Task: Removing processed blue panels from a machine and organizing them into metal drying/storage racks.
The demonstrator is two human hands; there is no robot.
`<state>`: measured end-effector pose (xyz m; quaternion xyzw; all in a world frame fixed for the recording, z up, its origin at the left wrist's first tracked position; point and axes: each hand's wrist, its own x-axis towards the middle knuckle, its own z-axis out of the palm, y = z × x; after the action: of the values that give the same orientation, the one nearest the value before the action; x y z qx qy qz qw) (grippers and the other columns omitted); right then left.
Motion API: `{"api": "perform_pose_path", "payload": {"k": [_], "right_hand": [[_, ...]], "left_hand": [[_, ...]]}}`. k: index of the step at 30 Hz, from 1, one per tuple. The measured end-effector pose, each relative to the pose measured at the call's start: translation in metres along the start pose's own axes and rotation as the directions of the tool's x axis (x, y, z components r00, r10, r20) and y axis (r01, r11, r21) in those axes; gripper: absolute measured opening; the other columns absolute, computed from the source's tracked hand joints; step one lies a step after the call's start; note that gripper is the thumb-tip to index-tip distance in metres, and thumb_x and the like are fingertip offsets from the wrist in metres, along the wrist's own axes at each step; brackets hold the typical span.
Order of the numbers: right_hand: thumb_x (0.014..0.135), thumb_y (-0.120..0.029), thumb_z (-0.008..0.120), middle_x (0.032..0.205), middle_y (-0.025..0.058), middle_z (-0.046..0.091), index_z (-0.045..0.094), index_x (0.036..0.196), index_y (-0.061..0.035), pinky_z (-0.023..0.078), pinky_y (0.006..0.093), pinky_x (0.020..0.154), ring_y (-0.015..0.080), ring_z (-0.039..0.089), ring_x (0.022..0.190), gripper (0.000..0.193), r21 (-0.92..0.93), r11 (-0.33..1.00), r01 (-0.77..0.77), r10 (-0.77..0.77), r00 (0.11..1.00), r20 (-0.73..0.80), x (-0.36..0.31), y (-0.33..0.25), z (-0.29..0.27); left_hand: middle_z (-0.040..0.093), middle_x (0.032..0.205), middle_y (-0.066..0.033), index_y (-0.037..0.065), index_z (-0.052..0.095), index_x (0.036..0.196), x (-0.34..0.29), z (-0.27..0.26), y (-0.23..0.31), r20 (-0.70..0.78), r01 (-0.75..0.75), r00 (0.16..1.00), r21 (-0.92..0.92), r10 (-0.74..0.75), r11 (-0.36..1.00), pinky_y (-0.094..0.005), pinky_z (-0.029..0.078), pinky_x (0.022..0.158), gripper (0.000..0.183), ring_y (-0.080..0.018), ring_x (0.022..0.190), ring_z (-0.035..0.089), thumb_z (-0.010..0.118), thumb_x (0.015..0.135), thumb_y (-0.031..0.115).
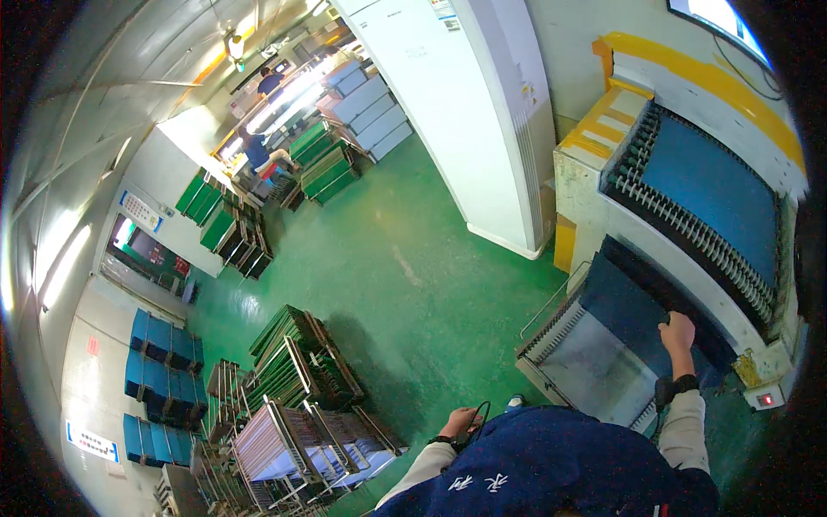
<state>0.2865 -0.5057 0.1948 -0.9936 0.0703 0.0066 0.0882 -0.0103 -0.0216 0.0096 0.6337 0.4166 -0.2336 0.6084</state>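
My right hand (678,332) is closed on the edge of a dark blue panel (622,297), which leans in a slotted rack (594,370) below the machine. More dark panel surface shows just behind it, against the machine's side. My left hand (461,422) is held in front of my body, away from the rack, with its fingers curled. A thin black loop (484,416) shows at its fingertips; whether it is held or only hangs there is unclear. Both wrists have dark bands. On the machine's rollers (689,237) lies a flat blue panel (711,189).
The white machine (581,185) with yellow tape stands at my right, beside a tall white cabinet (457,112). Racks of upright panels (301,439) stand at the near left, with blue panels (164,362) by the wall. Seated people (256,151) are at a far bench.
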Motion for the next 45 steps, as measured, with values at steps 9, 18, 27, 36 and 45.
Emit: {"api": "perform_pose_path", "payload": {"k": [9,18,27,36,45], "right_hand": [[0.072,-0.027,0.072,0.1,0.0158,0.064,0.062,0.106,-0.0049,0.048,0.0419,0.084,0.0322,0.06,0.097,0.041,-0.053,0.998,-0.029,0.031,0.998,0.05,0.001,0.001,0.005],[0.072,-0.028,0.071,0.095,0.0163,0.064,0.062,0.097,-0.0054,0.048,0.0439,0.08,0.0334,0.06,0.094,0.035,-0.051,0.999,-0.003,0.004,1.0,0.011,-0.005,-0.002,0.004],[0.071,-0.026,0.07,0.093,0.0165,0.064,0.062,0.092,-0.0033,0.048,0.0438,0.079,0.0332,0.06,0.093,0.032,-0.039,0.999,-0.009,0.01,1.0,0.02,-0.003,0.006,0.006],[0.069,-0.022,0.073,0.093,0.0205,0.065,0.065,0.096,-0.0017,0.049,0.0439,0.078,0.0367,0.062,0.09,0.034,-0.002,1.0,0.021,-0.021,0.999,-0.031,-0.006,-0.004,0.002],[0.069,-0.021,0.072,0.094,0.0203,0.065,0.065,0.098,-0.0007,0.049,0.043,0.08,0.0358,0.062,0.091,0.036,0.001,1.0,-0.014,0.014,1.0,0.002,-0.008,-0.011,-0.004]], "left_hand": [[0.062,0.082,-0.0073,-0.001,0.058,0.108,0.005,0.0,-0.011,0.006,0.099,0.995,-0.262,-0.101,0.96,-0.0251,0.04,0.044,0.031,-0.0138,0.056,0.054,0.06,0.088,0.022],[0.063,0.083,-0.0078,0.0,0.058,0.108,0.002,0.001,-0.009,0.005,0.116,0.993,-0.255,-0.118,0.96,-0.0244,0.04,0.043,0.029,-0.0137,0.056,0.055,0.06,0.088,0.021],[0.064,0.083,-0.0066,0.002,0.06,0.103,0.007,0.003,-0.009,0.019,0.089,0.996,-0.185,-0.087,0.979,-0.0264,0.043,0.047,0.027,-0.0148,0.059,0.057,0.062,0.087,0.024],[0.063,0.083,-0.0091,-0.001,0.058,0.108,0.021,-0.002,-0.034,0.015,0.063,0.998,-0.321,-0.062,0.945,-0.0251,0.038,0.041,0.032,-0.0141,0.055,0.055,0.062,0.087,0.023],[0.063,0.085,-0.0105,-0.002,0.058,0.108,0.019,-0.003,-0.034,0.007,0.079,0.997,-0.366,-0.082,0.927,-0.0253,0.038,0.041,0.033,-0.0149,0.055,0.054,0.062,0.087,0.023]]}}
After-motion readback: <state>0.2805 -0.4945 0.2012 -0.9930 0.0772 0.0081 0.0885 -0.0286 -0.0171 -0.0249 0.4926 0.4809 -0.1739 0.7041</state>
